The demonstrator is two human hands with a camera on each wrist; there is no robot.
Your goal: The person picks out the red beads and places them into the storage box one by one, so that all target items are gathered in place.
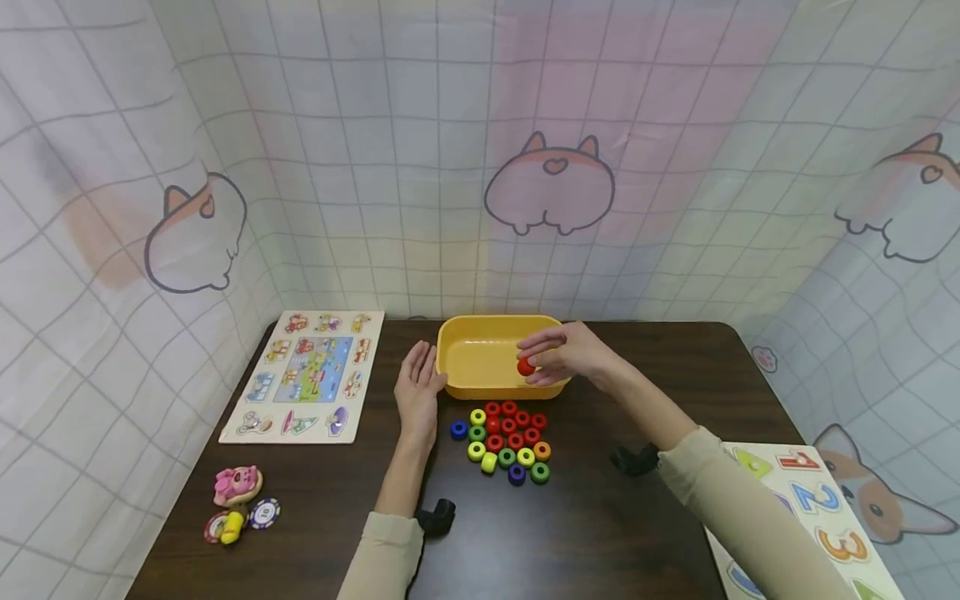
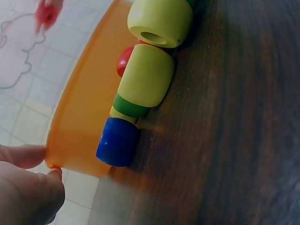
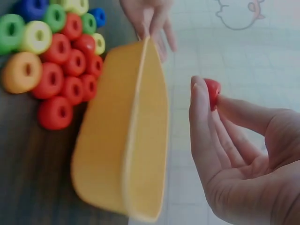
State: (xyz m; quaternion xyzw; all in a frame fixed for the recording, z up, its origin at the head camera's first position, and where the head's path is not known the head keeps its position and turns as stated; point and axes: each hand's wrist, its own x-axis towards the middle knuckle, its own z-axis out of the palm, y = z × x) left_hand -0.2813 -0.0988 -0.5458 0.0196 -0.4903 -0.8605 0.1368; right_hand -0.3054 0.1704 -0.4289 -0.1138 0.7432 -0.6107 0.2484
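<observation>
A yellow plastic tray (image 1: pixel 468 390) stands at the back of the table. My left hand (image 1: pixel 417 396) is at its left end, thumb and a finger pinching the rim's corner in the left wrist view. Over the tray's right part, my right hand (image 1: pixel 573 354) pinches a red bead (image 3: pixel 213 91) between thumb and fingertips. The bead shows above the rim in the right wrist view. In front of the tray lies a cluster of ring-shaped beads: several red beads (image 1: pixel 512 425), green and yellow ones, an orange bead (image 1: pixel 542 451) and blue ones, including a blue bead (image 2: pixel 118 142) at the left.
At the left lies a picture puzzle board (image 1: pixel 255 408). Nearer are a pink toy figure (image 1: pixel 237 485), a yellow toy piece (image 1: pixel 232 527) and poker chips (image 1: pixel 265 513). A number board (image 1: pixel 813 500) lies at the right, partly under my right sleeve. A patterned curtain (image 1: pixel 465 250) hangs behind the table.
</observation>
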